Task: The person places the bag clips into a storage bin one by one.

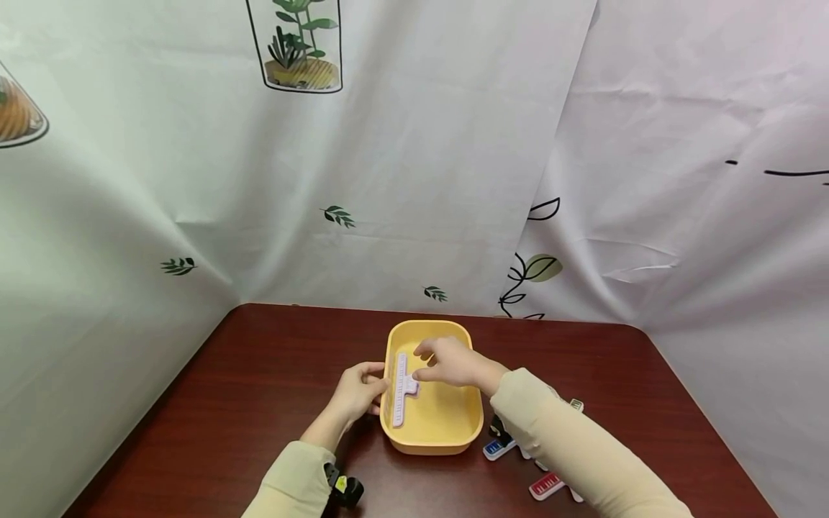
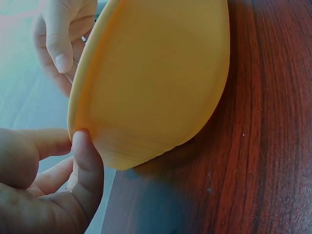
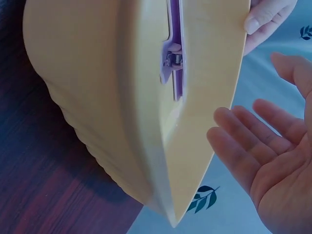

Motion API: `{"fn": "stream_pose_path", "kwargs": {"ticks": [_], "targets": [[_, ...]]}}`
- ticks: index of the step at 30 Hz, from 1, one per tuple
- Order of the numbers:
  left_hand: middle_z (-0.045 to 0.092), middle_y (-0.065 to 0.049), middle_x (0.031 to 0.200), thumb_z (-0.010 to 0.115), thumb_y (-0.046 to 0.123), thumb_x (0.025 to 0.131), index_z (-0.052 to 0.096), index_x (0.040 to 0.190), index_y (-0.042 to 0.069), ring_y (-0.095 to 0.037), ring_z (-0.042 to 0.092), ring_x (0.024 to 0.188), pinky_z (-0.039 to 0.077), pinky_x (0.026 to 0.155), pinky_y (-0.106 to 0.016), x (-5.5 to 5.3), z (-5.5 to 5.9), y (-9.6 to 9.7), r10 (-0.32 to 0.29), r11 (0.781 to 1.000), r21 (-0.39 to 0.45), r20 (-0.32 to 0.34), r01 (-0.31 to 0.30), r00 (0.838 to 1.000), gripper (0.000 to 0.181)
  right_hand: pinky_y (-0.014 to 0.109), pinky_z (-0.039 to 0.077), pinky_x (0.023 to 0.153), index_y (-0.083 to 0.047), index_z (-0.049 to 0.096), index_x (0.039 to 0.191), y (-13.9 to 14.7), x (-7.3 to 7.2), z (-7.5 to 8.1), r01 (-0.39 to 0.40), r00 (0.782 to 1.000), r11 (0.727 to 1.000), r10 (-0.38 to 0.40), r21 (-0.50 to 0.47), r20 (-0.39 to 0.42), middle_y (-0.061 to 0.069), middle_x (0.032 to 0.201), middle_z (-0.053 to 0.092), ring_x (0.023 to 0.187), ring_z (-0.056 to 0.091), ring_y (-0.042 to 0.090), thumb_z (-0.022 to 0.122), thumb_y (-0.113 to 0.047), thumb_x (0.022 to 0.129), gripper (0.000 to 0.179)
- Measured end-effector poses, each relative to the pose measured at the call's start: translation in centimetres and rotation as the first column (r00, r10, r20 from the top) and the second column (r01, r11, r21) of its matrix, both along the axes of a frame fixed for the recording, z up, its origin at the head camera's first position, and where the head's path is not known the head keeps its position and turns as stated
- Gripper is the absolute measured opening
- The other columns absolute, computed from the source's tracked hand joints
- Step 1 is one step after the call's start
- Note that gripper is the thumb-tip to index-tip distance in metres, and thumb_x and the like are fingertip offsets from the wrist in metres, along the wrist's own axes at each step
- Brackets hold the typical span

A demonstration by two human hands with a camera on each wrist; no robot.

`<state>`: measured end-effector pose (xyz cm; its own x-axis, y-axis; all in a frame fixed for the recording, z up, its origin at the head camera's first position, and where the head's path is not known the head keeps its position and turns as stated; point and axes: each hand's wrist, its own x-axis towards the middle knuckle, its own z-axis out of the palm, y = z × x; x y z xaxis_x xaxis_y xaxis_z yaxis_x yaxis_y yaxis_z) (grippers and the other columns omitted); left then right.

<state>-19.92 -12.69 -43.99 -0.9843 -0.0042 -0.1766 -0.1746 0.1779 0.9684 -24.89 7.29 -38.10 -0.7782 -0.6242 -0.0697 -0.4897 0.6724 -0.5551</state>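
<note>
A yellow plastic basin (image 1: 447, 426) stands on the table, with a pale purple sealing clip (image 1: 399, 396) lying lengthwise along its left side. In the right wrist view the clip (image 3: 172, 58) shows its metal spring. My left hand (image 1: 355, 394) pinches the basin's left rim between thumb and finger, as the left wrist view also shows. Over the inside of the basin hovers my right hand (image 1: 452, 362), its fingers loosely bent near the clip's handle. Nothing is held in the right palm (image 3: 278, 170), seen from the right wrist.
On the dark red-brown table (image 1: 272, 403), right of the basin, lie more clips partly hidden under the right sleeve: a blue-marked clip (image 1: 497, 450), a red-marked clip (image 1: 546, 486) and a green-marked clip (image 1: 577, 405). A pale printed cloth (image 1: 414, 158) hangs behind and at both sides.
</note>
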Motion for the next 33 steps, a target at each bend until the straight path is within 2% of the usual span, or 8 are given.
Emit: {"fn": "stream_pose_path", "kwargs": {"ticks": [14, 22, 33], "targets": [[0.064, -0.019, 0.087, 0.060, 0.004, 0.089, 0.051, 0.127, -0.006, -0.012, 0.059, 0.056, 0.052, 0.045, -0.026, 0.1, 0.0, 0.2, -0.017, 1.000, -0.006, -0.005, 0.017, 1.000, 0.041, 0.037, 0.055, 0.087, 0.000, 0.060, 0.119, 0.9, 0.5, 0.2, 0.003, 1.000, 0.997, -0.005, -0.077, -0.019, 0.016, 0.118, 0.063, 0.102, 0.064, 0.025, 0.069, -0.029, 0.085, 0.045], [0.062, -0.013, 0.082, 0.061, 0.004, 0.088, 0.051, 0.127, -0.006, -0.012, 0.056, 0.055, 0.052, 0.045, -0.026, 0.4, 0.0, 0.1, -0.001, 1.000, -0.009, -0.003, 0.001, 1.000, 0.041, 0.037, 0.054, 0.088, -0.002, 0.060, 0.119, 1.9, 0.9, 0.5, 0.029, 0.998, 0.994, -0.034, -0.102, -0.049, 0.014, 0.117, 0.063, 0.102, 0.064, 0.023, 0.068, -0.030, 0.085, 0.044], [0.063, -0.016, 0.084, 0.060, 0.004, 0.088, 0.050, 0.128, -0.006, -0.011, 0.056, 0.054, 0.052, 0.045, -0.026, 0.2, 0.0, 0.1, -0.005, 1.000, -0.001, -0.010, 0.005, 1.000, 0.042, 0.040, 0.055, 0.087, -0.003, 0.061, 0.119, 2.8, 1.1, 0.7, 0.054, 0.997, 0.989, -0.060, -0.137, -0.042, 0.013, 0.117, 0.064, 0.102, 0.064, 0.024, 0.069, -0.029, 0.085, 0.044]]}}
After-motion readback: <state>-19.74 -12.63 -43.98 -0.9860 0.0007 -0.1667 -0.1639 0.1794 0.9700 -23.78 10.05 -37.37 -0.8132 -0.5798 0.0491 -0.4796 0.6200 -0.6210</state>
